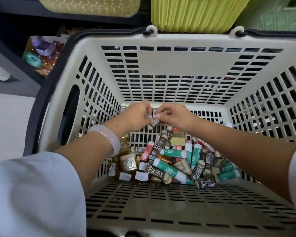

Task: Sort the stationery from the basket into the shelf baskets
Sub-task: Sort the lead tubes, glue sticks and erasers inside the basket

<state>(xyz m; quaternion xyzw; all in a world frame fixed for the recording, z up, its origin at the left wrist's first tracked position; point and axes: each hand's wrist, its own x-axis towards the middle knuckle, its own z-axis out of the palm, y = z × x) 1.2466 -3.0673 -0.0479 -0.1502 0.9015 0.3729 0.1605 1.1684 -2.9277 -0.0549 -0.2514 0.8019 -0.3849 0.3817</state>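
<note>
Stationery (171,161) heaped on floor of beige slotted basket (169,62) — 2B erasers, green-and-white glue sticks, small amber jars. Left hand (135,118) and right hand (173,116) meeting above far end of heap, both pinching small 2B eraser packs (152,118) between curled fingers. Pale bangle (108,139) on left wrist. Beyond far rim — yellow shelf basket (196,12), paler dotted basket (91,6).
</note>
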